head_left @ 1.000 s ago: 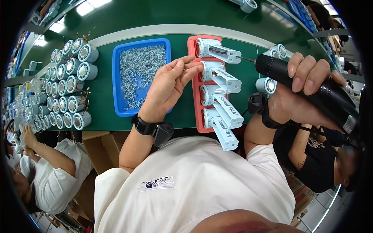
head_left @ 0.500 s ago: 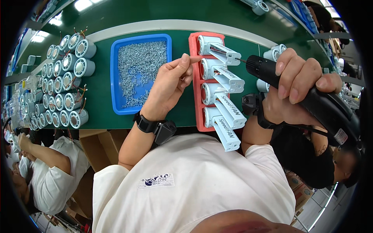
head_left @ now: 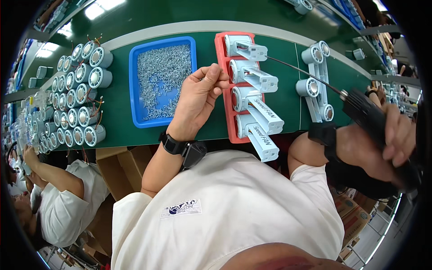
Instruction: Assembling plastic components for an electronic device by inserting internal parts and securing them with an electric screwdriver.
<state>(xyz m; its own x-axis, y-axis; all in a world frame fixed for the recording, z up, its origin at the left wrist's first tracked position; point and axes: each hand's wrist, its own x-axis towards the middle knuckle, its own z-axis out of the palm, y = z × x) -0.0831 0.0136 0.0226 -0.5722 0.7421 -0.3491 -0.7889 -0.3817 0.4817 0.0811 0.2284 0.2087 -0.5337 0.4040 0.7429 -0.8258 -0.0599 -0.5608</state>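
Left hand (head_left: 198, 101) pinches what looks like a screw at the red jig's (head_left: 221, 67) nine o'clock edge, right hand (head_left: 382, 144) clenching the screwdriver (head_left: 360, 108), whose long bit could slip off.

A brown cardboard box (head_left: 118, 167) stands open under the front edge of the green surface (head_left: 288, 96), low on the left, just beside the person's left arm. More brown cardboard boxes (head_left: 355, 215) with some print on their sides sit low on the right, near the floor. Two of the pale grey parts (head_left: 263, 120) in the red tray (head_left: 221, 58) have dark printed marks along their long arms, and a small white and blue printed label (head_left: 181, 209) sits on the chest of the person's white shirt.
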